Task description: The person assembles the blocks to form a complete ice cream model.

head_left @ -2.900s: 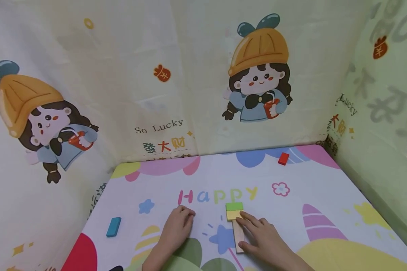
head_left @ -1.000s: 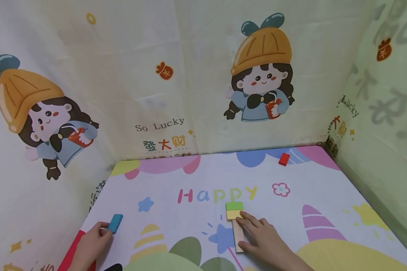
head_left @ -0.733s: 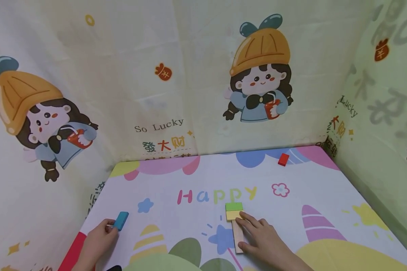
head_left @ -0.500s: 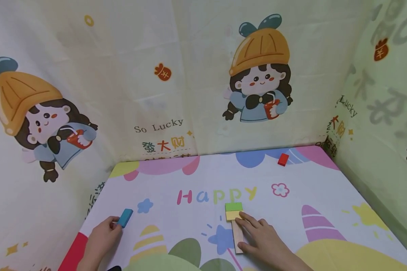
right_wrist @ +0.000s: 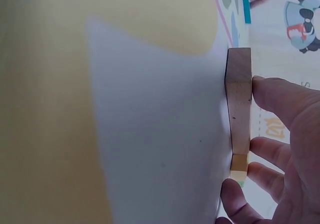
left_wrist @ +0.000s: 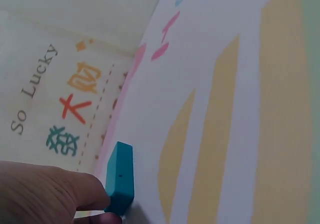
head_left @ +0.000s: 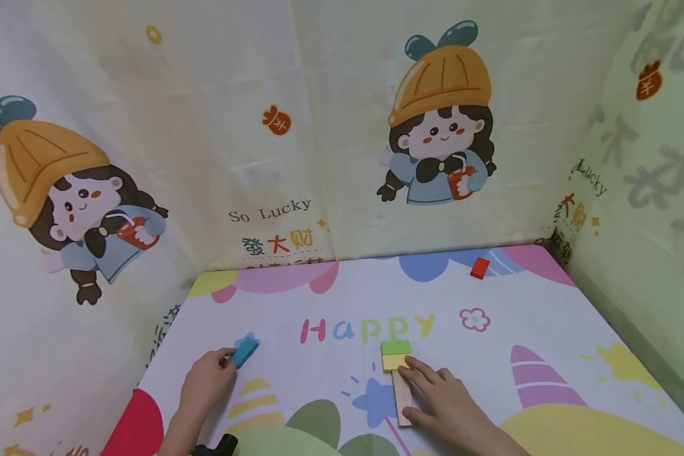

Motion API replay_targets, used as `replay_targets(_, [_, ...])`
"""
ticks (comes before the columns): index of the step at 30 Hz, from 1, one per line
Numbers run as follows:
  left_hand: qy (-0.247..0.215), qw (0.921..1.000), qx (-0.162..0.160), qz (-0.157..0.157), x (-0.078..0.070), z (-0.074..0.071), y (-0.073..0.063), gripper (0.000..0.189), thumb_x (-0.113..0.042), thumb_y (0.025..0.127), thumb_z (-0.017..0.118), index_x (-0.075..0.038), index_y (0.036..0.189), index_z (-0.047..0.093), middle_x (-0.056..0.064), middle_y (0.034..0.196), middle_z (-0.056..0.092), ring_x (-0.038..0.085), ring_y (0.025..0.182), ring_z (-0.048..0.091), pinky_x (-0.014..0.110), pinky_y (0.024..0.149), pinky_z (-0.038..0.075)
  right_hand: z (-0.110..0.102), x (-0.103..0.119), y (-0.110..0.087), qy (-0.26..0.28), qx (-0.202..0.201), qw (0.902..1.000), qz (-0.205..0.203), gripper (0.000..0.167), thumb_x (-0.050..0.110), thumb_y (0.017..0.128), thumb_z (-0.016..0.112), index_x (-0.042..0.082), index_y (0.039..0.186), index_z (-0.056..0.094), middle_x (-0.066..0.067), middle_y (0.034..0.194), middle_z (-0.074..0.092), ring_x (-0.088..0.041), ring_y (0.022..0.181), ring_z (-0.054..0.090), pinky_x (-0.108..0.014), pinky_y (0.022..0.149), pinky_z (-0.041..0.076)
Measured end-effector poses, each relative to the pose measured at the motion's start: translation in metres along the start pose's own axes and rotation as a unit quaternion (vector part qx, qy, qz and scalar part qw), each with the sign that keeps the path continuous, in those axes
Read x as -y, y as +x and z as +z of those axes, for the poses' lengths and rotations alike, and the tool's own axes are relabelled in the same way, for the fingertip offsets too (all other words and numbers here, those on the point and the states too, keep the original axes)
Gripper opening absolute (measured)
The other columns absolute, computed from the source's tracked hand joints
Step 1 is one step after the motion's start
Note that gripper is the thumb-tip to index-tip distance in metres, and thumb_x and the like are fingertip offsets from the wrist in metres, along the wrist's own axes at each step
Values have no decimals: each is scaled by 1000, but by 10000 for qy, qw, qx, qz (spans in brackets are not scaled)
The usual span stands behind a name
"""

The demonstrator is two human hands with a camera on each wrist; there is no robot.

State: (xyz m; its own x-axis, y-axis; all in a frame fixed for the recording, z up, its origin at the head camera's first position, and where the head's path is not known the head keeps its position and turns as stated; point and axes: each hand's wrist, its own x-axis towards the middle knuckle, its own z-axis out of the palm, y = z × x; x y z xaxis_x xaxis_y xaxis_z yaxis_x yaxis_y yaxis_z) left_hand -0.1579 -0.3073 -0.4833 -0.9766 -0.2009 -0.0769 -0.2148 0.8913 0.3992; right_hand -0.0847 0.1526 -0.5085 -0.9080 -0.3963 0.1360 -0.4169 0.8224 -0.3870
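In the head view my left hand (head_left: 208,383) pinches a blue rectangular wooden block (head_left: 245,352) by its near end, over the printed blue flower at the table's left. The left wrist view shows the thumb and a fingertip at the lower end of this blue block (left_wrist: 121,176). My right hand (head_left: 447,399) rests its fingertips on a row of blocks: a long plain wood block (head_left: 401,405), with a yellow block (head_left: 393,363) across its far end and a green block (head_left: 396,347) beyond. From the right wrist, the thumb touches the plain block (right_wrist: 240,101).
A small red block (head_left: 480,268) lies near the back right edge of the table (head_left: 342,297), which has a printed cover. Patterned cloth walls (head_left: 342,158) stand behind it and at both sides. A black object (head_left: 222,445) shows by the left wrist.
My left hand went from the table's middle to the blue block at the left and took hold of it. It has since carried the block rightward and away. The right hand stays put.
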Motion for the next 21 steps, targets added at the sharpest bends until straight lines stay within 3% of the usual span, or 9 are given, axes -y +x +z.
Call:
replay_targets(5, [-98,9994,-77,313,-20,9,4,40,-15,91,61,2,125,71,10,96,68,24,82,58,36,69,46,-1,0,-1,27,-48,10000,-77,68,53,90,73,16,145,59,-5,154,53,-20,93,52,-44,77,48])
replay_targets(14, [-520,9971,-1,563,-50,20,9,37,-14,90,64,-1,124,74,8,99,73,21,81,58,32,68,44,0,-1,-2,-9,-55,10000,17,68,52,90,73,17,146,58,-4,154,52,-20,97,53,-45,80,47])
replay_targets(21, [-506,9964,34,679,-60,26,13,35,-14,91,65,0,123,74,8,97,74,21,82,59,33,68,46,-1,2,-1,134,-10,9999,79,68,53,90,73,17,146,58,-3,155,51,-18,96,51,-43,81,46])
